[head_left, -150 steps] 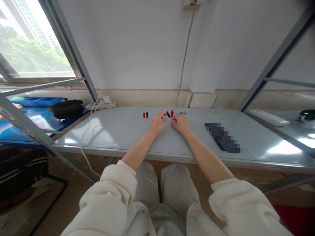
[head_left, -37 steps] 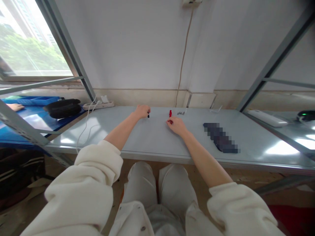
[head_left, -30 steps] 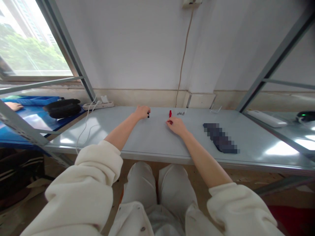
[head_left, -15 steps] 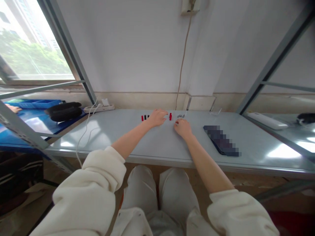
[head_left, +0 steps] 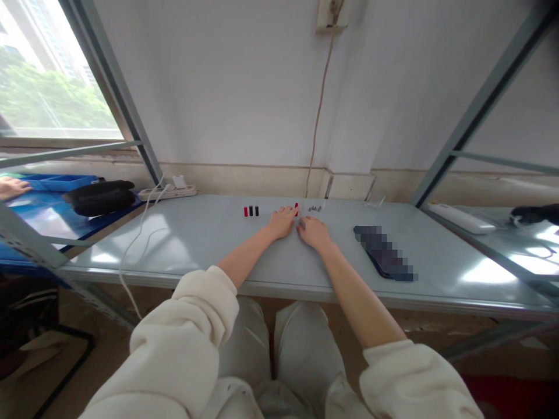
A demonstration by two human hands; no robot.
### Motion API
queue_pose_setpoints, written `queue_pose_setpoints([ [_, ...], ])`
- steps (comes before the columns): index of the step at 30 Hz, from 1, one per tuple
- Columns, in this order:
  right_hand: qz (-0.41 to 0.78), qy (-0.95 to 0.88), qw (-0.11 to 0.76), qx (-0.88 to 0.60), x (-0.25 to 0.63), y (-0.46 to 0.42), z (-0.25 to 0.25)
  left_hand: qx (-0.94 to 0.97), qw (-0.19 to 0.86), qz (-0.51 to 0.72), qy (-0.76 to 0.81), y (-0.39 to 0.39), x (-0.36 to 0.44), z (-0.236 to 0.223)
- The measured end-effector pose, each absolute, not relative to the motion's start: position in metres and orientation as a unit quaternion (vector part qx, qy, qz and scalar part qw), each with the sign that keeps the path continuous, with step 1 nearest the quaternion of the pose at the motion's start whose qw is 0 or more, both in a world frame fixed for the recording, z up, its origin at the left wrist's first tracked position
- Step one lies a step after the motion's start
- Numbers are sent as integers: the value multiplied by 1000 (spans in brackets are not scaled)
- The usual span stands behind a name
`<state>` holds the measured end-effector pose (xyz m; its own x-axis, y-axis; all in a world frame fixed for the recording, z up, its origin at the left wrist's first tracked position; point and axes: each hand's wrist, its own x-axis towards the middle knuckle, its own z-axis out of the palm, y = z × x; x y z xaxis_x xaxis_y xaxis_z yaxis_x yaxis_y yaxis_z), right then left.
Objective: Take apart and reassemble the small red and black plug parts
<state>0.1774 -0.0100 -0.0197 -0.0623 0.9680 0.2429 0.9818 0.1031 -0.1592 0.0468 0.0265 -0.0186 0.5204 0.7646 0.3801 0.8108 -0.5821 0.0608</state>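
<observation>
My left hand (head_left: 282, 222) reaches over the grey tabletop with its fingers stretched out. Its fingertips are at a small upright red cylinder (head_left: 296, 207), which they partly cover; whether they touch it I cannot tell. Close on the right, my right hand (head_left: 314, 231) rests low with its fingers curled together. Something small and greyish shows at those fingertips, too small to name. Beyond the right hand lie several small grey metal-looking pieces (head_left: 314, 208). Left of my left hand stand a red cylinder (head_left: 246, 212) and two black cylinders (head_left: 254, 211) in a row.
A dark phone-like slab (head_left: 384, 254), partly pixelated, lies to the right. A power strip (head_left: 168, 192) with a white cable sits at the back left. Metal posts frame the table (head_left: 209, 244). Another person's hand (head_left: 12, 187) is at the far left beside a black pouch (head_left: 101, 198).
My left hand has come down and nearer to my right hand, uncovering the black cylinders on the left and partly covering the middle red one. The view has shifted slightly.
</observation>
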Motion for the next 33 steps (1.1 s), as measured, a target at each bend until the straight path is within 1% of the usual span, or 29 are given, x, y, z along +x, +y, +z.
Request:
queue_pose_setpoints([
  [4, -24, -736, 144, -661, 176, -9, -23, -863, 56, -235, -444, 32, 53, -19],
  [9, -4, -732, 138, -667, 176, -5, -28, -811, -28, -324, -487, 44, 63, -22],
  [13, 21, -731, 133, -669, 176, -1, -31, -772, -69, -345, -530, 48, 65, -24],
  [20, 44, -718, 127, -682, 174, 5, -33, -760, -73, -364, -533, 34, 47, -21],
  [28, 49, -715, 121, -687, 175, 7, -35, -694, -116, -446, -553, 9, 18, -8],
  [33, 51, -716, 116, -687, 176, 8, -35, -700, -111, -464, -531, 3, 9, -14],
])
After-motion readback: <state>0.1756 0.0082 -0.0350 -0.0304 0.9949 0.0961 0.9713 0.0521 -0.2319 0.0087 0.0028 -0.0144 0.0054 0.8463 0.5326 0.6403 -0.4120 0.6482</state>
